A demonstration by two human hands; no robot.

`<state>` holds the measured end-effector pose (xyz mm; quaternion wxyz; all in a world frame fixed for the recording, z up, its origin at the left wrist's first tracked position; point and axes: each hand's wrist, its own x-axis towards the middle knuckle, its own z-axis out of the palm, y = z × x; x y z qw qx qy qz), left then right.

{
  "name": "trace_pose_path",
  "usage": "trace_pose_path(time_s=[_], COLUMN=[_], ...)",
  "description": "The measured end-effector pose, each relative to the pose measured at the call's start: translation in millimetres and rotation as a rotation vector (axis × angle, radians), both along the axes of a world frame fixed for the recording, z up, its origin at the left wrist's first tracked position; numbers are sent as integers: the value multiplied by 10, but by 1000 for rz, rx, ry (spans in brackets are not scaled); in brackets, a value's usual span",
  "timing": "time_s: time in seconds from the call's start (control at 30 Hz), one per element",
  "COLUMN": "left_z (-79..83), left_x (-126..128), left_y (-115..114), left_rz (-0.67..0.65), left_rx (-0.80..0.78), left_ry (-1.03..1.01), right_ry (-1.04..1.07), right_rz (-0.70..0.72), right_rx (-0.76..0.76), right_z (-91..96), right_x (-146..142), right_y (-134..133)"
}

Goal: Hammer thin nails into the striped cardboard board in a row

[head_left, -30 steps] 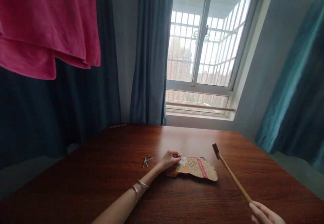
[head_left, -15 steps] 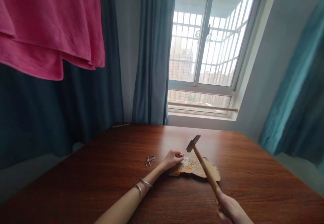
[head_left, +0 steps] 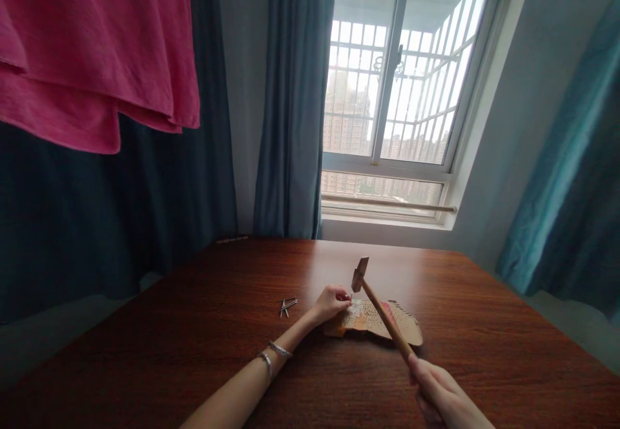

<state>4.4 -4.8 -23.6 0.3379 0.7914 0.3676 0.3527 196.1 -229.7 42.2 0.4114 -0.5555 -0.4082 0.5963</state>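
Note:
My right hand is wrapped round the wooden handle of a hammer. The hammer's metal head hangs just above the fingertips of my left hand. Those fingers pinch a thin nail that stands upright at the far left part of a flat tan board. The board lies on the table, has many small dark holes, and carries orange, white and red patches. The hammer handle crosses in front of the board and hides part of it.
Several loose nails lie in a small heap left of my left hand on the brown wooden table. A pink cloth hangs at upper left. Behind the table are blue curtains and a barred window.
The hammer head has moved left and come closer to the nail. My right hand has shifted slightly up and left with it. My left hand stays in place.

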Motion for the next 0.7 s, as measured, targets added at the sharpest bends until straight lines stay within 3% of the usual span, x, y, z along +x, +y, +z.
trace_pose_path(time_s=[0.4,0.7], left_z=[48,-16], left_x=[-5,1], left_y=[-31,4], left_rz=[-24,-34], left_rx=[17,40], left_ry=[-1,-15], right_ry=[-1,-26], right_rz=[39,28], right_rx=[13,6], right_z=[-50,36], right_x=[-1,35], right_y=[33,-48])
